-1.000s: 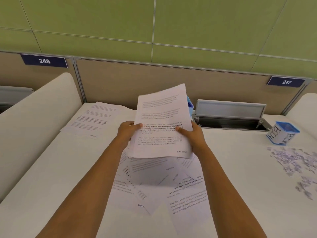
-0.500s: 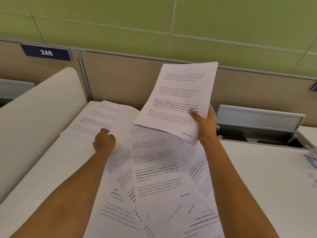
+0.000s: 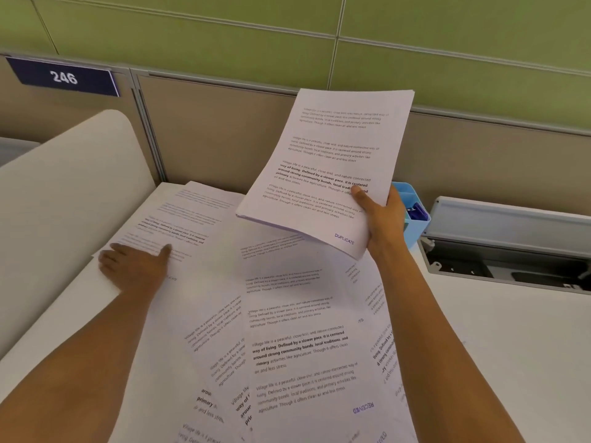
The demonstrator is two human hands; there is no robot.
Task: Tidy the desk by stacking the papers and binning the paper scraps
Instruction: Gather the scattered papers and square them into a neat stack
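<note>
Stack: I see a squared-up sheaf of printed papers (image 3: 329, 167) raised off the desk and tilted, with DUPLICATE stamped on the top page in the corner nearest the wrist.
Right hand: from my feed the right hand (image 3: 382, 219) grips the sheaf by its lower right edge. The thumb presses on the top page, and the fingers curl underneath, out of my sight.
Left hand: the left hand (image 3: 134, 266) lies palm down with fingers straight and thumb spread. It presses on a printed sheet (image 3: 182, 219) and grips nothing.
Sheet: it lies flat under that palm, over another page that shows past the fingertips, just beside a white side divider (image 3: 64, 203).
Spread: loose sheets (image 3: 297, 330) lie between my two forearms and below the raised sheaf. They overlap at several angles, and one carries a purple RECEIVED stamp that reads back to front.
Desk: the white desk (image 3: 499, 353) shows bare to the right of the right forearm.
Organiser: a blue desk organiser (image 3: 414, 207) stands just behind the right hand, partly hidden by it. I cannot tell what the dark blue item inside is.
Cable tray: a grey cable tray (image 3: 511, 225) sits to the right of the right hand with its flap raised.
Backdrop: a beige partition (image 3: 224, 129) stands beyond both hands, with a 246 plate (image 3: 64, 77) above the left hand.
</note>
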